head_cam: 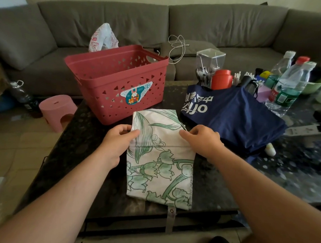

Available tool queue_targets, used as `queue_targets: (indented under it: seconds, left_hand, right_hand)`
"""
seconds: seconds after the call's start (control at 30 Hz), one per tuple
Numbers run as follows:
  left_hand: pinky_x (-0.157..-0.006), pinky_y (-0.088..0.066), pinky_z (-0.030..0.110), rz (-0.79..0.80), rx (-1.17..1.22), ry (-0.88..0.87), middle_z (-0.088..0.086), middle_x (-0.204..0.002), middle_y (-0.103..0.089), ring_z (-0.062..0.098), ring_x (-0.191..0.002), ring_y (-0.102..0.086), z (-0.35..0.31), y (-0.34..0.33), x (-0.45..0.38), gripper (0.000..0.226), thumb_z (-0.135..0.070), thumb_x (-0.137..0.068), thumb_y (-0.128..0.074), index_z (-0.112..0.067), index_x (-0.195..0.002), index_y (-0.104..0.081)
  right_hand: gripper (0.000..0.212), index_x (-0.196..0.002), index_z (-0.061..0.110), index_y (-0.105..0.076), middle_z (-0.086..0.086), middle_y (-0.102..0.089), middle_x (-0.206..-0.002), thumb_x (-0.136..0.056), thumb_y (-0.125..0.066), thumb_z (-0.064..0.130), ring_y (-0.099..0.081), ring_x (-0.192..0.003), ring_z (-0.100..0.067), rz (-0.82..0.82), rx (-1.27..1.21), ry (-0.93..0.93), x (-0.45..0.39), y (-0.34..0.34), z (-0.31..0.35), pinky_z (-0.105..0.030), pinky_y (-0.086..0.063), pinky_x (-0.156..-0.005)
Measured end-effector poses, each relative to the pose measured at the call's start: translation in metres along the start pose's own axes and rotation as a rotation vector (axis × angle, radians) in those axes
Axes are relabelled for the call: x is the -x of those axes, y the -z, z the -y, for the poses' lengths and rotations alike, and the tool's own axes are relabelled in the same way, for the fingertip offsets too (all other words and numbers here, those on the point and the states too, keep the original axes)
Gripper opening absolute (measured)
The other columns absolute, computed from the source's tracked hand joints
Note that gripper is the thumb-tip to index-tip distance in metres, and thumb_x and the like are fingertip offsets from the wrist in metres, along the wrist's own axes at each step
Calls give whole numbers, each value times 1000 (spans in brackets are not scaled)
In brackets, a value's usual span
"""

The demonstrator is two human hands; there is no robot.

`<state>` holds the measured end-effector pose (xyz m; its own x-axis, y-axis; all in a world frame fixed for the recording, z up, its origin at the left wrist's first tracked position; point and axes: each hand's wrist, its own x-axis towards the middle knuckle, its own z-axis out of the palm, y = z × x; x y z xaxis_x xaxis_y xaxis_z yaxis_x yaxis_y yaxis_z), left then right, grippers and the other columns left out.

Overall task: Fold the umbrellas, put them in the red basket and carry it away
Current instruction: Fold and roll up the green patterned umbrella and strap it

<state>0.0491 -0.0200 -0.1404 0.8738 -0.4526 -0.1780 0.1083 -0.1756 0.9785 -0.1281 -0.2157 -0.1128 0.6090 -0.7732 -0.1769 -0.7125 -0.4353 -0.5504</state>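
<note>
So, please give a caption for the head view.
Both hands fold a floral umbrella before the red basket.

Dark speckled tabletop (77, 139) w/ red basket (117, 85) at the far left, floral umbrella (159, 167) flat in the middle near the front edge, navy umbrella (236, 118) to its right. Far right corner: water bottles (288, 81), red cup (222, 79), clear box (210, 59) crowded together.

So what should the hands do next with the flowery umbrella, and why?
Probably roll the flowery umbrella tighter. The left hand and right hand pinch its folded edges, it still lies flat and wide on the table, its strap hangs loose, and the red basket looks empty.
</note>
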Motion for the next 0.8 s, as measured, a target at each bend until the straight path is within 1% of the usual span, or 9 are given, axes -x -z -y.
queue_targets:
  seconds: [0.2, 0.3, 0.4, 0.47, 0.53, 0.6, 0.67, 0.73, 0.8]
  left_hand:
    - [-70, -52, 25, 52, -164, -75, -3, -90, -79, 11, -83, -73, 1, 4, 9, 10, -26, -100, -71, -18, -97, -77]
    - [-81, -55, 29, 101, -167, -110, 1, -93, -79, 15, -88, -71, 0, 13, 8, 11, -23, -101, -71, -16, -95, -77]
    - [-95, -53, 36, 163, -186, -149, 7, -98, -79, 20, -95, -72, -3, 23, 10, 19, -30, -103, -68, -16, -95, -77]
    - [-99, -54, 36, 208, -194, -168, 2, -105, -80, 19, -105, -74, -7, 28, 16, 25, -36, -104, -64, -17, -100, -78]
    - [-98, -53, 30, 248, -166, -197, -3, -111, -80, 13, -109, -73, -12, 30, 25, 26, -40, -102, -62, -21, -104, -79]
    - [-93, -52, 23, 257, -130, -255, -4, -116, -78, 8, -109, -72, -16, 30, 33, 24, -43, -96, -64, -25, -104, -79]
    - [-87, -53, 16, 258, -105, -310, -6, -116, -78, 5, -107, -72, -18, 31, 39, 20, -37, -96, -65, -25, -105, -77]
    - [-87, -54, 16, 259, -69, -339, -8, -114, -79, 6, -108, -72, -18, 31, 42, 18, -28, -99, -64, -21, -111, -76]
    - [-96, -54, 26, 229, -27, -350, -4, -116, -79, 12, -113, -72, -19, 32, 43, 23, -30, -97, -66, -17, -112, -76]
  right_hand:
    - [48, -97, 36, -62, 5, -57, -117, -81, -50, 80, -40, -124, -31, 41, 122, 17, 4, 5, 2, -52, -35, -93]
    - [43, -102, 41, -66, 9, -60, -117, -80, -54, 76, -39, -124, -30, 28, 90, 48, 5, 5, 3, -49, -32, -88]
    - [35, -97, 41, -69, 15, -64, -103, -80, -61, 71, -39, -120, -24, 20, 13, 85, 7, 6, 1, -46, -30, -88]
    - [39, -88, 38, -72, 16, -67, -91, -74, -64, 74, -47, -115, -22, 16, -78, 93, 7, 5, 0, -46, -39, -92]
    - [46, -85, 37, -73, 10, -72, -83, -66, -69, 78, -61, -106, -23, -9, -239, 144, 8, 3, -1, -53, -52, -93]
    - [34, -85, 32, -76, 7, -77, -86, -71, -82, 63, -72, -96, -19, -2, -436, 238, 10, 5, 0, -50, -60, -88]
    - [19, -96, 31, -76, 9, -80, -95, -81, -88, 33, -77, -91, -14, 83, -636, 326, 15, 10, 3, -41, -64, -82]
    - [32, -110, 29, -74, 8, -80, -104, -84, -86, 17, -77, -95, -14, 185, -743, 390, 19, 11, 5, -34, -63, -82]
    - [34, -114, 25, -75, 7, -79, -111, -84, -86, 13, -76, -100, -14, 176, -764, 424, 20, 9, 8, -30, -63, -83]
